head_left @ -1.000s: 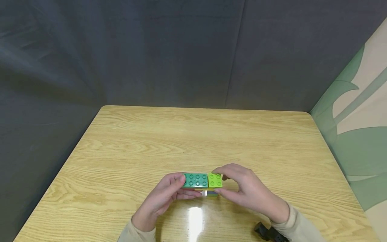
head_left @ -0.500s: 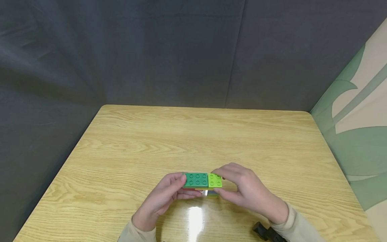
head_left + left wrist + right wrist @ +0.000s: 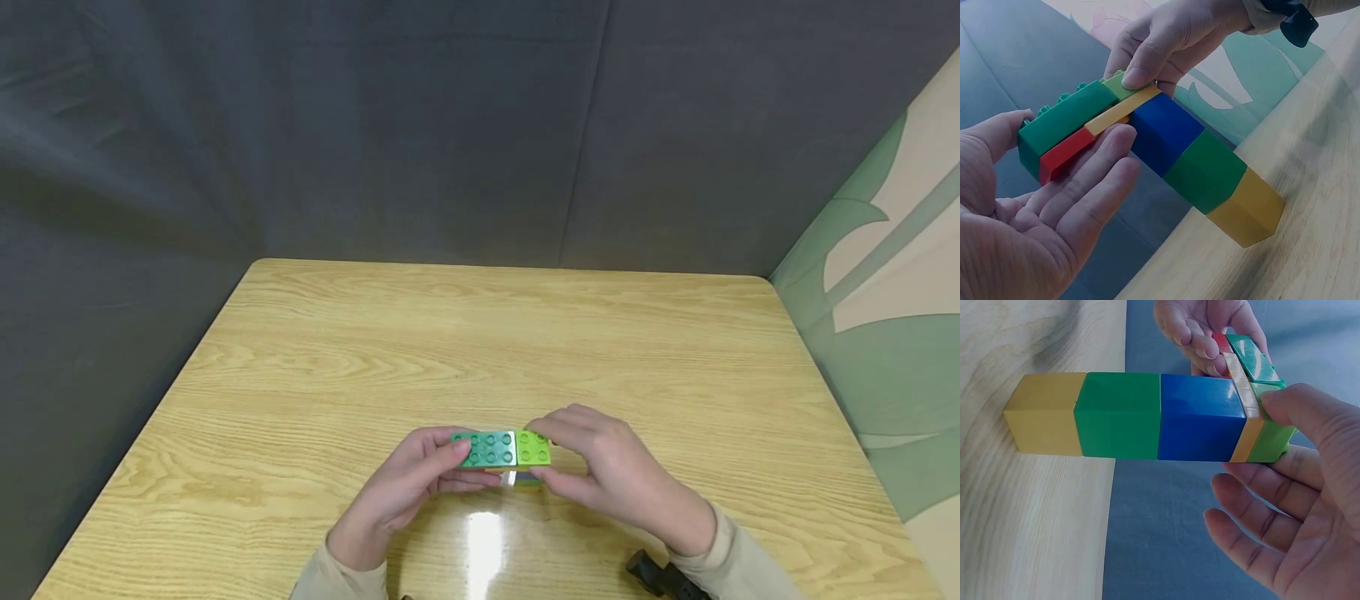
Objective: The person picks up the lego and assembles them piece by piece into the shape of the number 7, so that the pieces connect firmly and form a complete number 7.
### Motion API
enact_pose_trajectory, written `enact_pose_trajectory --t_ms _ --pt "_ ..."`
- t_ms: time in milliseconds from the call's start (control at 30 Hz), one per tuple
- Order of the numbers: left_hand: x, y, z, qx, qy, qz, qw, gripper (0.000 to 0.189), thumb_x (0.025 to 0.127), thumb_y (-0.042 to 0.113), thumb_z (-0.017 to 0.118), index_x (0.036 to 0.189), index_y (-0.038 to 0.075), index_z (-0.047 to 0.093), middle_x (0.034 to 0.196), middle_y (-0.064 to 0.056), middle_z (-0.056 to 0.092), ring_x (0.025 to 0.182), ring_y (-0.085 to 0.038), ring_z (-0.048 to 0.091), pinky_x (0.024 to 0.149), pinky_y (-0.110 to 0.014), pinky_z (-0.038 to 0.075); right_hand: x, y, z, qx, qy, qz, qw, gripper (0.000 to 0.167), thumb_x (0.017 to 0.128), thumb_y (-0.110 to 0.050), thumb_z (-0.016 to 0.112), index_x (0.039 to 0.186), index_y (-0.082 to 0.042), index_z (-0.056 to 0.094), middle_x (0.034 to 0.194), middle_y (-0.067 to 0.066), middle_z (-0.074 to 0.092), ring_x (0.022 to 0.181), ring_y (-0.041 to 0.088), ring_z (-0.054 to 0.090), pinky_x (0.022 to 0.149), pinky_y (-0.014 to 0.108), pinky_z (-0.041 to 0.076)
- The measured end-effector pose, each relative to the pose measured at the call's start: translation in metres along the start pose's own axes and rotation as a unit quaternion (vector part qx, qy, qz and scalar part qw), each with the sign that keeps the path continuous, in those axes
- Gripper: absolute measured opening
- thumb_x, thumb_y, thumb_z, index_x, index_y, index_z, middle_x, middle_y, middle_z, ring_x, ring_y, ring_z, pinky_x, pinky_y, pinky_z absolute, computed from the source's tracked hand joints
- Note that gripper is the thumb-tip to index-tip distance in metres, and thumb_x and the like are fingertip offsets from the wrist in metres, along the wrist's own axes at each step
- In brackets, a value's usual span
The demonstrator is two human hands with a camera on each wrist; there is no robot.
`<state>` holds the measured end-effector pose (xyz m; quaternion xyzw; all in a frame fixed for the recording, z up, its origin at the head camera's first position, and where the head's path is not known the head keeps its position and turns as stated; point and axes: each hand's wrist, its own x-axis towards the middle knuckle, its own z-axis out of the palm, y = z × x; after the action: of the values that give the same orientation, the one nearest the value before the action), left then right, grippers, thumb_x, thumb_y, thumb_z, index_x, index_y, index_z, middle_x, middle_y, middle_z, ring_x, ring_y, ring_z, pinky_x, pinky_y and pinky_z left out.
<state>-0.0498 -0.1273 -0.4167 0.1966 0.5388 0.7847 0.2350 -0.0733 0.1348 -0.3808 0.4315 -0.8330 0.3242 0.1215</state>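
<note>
A column of a yellow brick (image 3: 1247,207), a green brick (image 3: 1205,172) and a blue brick (image 3: 1166,132) stands upright on the table. A thin yellow brick (image 3: 1124,111) tops it and juts out to the left. Above the column sits a lime-green brick (image 3: 534,455), which my right hand (image 3: 626,471) pinches between thumb and forefinger. Beside it lies a long green brick (image 3: 491,448), with a thin red brick (image 3: 1067,153) under its outer end. My left hand (image 3: 405,483) grips this overhanging end, thumb on the studs and fingers below.
The wooden table (image 3: 480,350) reaches back to a dark curtain (image 3: 420,142). A leaf-patterned panel (image 3: 900,400) borders the right side. Close to the right sleeve is a black device (image 3: 666,577), cut off by the bottom edge.
My left thumb has slid slightly to the right over the long green brick's studs. The right hand and the stack stay almost still.
</note>
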Motion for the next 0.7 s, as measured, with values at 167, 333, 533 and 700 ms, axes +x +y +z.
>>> enact_pose_trajectory --t_ms 167,333,533,700 --pt "0.0011 0.0014 0.002 0.003 0.006 0.007 1.0 0.038 0.104 0.013 0.043 0.12 -0.021 0.052 0.108 -0.018 0.07 0.096 -0.027 0.07 0.09 -0.051 0.05 -0.0003 0.001 0.0008 -0.003 0.001 -0.003 1.0 0.037 0.077 -0.021 0.081 0.111 -0.011 0.069 0.102 -0.004 0.069 0.092 0.012 0.064 0.077 0.033 0.058" --pt "0.0019 0.0019 0.0032 0.014 0.016 0.006 0.9998 0.039 0.103 0.012 0.043 0.118 -0.022 0.053 0.106 -0.021 0.07 0.093 -0.025 0.07 0.087 -0.046 0.054 -0.0005 0.002 0.0019 -0.006 0.005 -0.008 0.9999 0.037 0.077 -0.022 0.081 0.111 -0.011 0.069 0.101 -0.005 0.069 0.092 0.011 0.064 0.077 0.032 0.058" --pt "0.0025 0.0021 0.0046 0.025 0.037 -0.009 0.999 0.039 0.102 0.013 0.045 0.114 -0.024 0.053 0.102 -0.025 0.069 0.089 -0.024 0.072 0.085 -0.043 0.055 -0.001 0.0023 0.0018 -0.007 0.006 -0.008 0.9999 0.039 0.076 -0.021 0.082 0.111 -0.011 0.07 0.101 -0.004 0.07 0.092 0.011 0.064 0.077 0.032 0.058" --pt "0.0038 0.0026 0.0077 0.034 0.058 -0.023 0.9975 0.04 0.101 0.014 0.047 0.113 -0.023 0.054 0.101 -0.029 0.068 0.084 -0.022 0.072 0.083 -0.042 0.056 -0.0013 0.0021 0.0011 -0.005 0.007 -0.009 0.9999 0.038 0.076 -0.021 0.081 0.111 -0.011 0.07 0.102 -0.005 0.07 0.092 0.012 0.064 0.077 0.033 0.058"
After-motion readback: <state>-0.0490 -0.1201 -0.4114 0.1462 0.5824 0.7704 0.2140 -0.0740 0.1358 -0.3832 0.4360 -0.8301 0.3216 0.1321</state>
